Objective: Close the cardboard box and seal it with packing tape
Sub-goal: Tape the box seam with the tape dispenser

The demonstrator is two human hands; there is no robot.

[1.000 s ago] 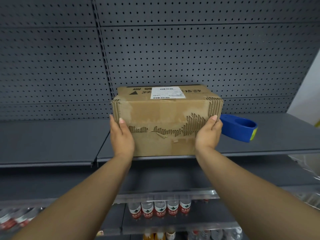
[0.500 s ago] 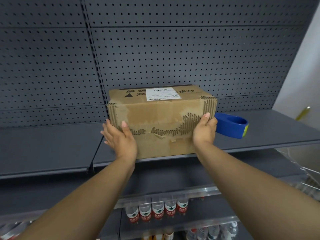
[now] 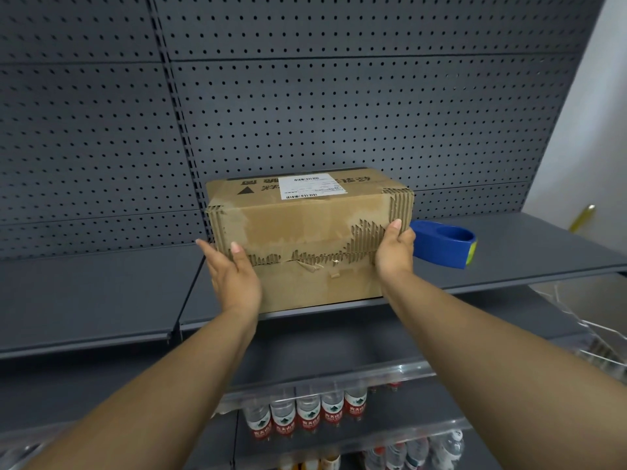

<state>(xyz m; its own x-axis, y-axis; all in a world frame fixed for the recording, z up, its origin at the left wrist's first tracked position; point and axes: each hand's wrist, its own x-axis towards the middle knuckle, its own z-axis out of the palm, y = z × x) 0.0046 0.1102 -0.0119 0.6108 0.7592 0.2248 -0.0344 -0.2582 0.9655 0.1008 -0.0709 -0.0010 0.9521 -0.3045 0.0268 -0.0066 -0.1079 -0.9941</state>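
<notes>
Head view, nearest first: two bare forearms reach up and forward from the bottom corners. Below them, a lower shelf holds a row of water bottles (image 3: pixel 307 417) with red labels behind a clear plastic rail. Left hand (image 3: pixel 234 276) lies against the lower left front corner of the cardboard box (image 3: pixel 305 239), fingers straight and spread, thumb resting on the front face; the palm is flat and clamps on nothing. Right hand (image 3: pixel 395 251) is closed round the right front edge of the box, thumb on the torn front face and the other fingers wrapped out of sight round the side. The box thus sits between the two hands, standing on the grey metal shelf (image 3: pixel 101 300) at its front lip, flaps down (the outer paper along the front seam is ripped, exposing corrugation). A white shipping label (image 3: pixel 310 187) lies on the top face. Just right of the box and behind the right hand, on the same shelf, lies the blue tape dispenser (image 3: pixel 444 245), near the box; whether the two touch cannot be told. Farthest back, a grey perforated panel (image 3: pixel 339 113) forms the rear wall.
</notes>
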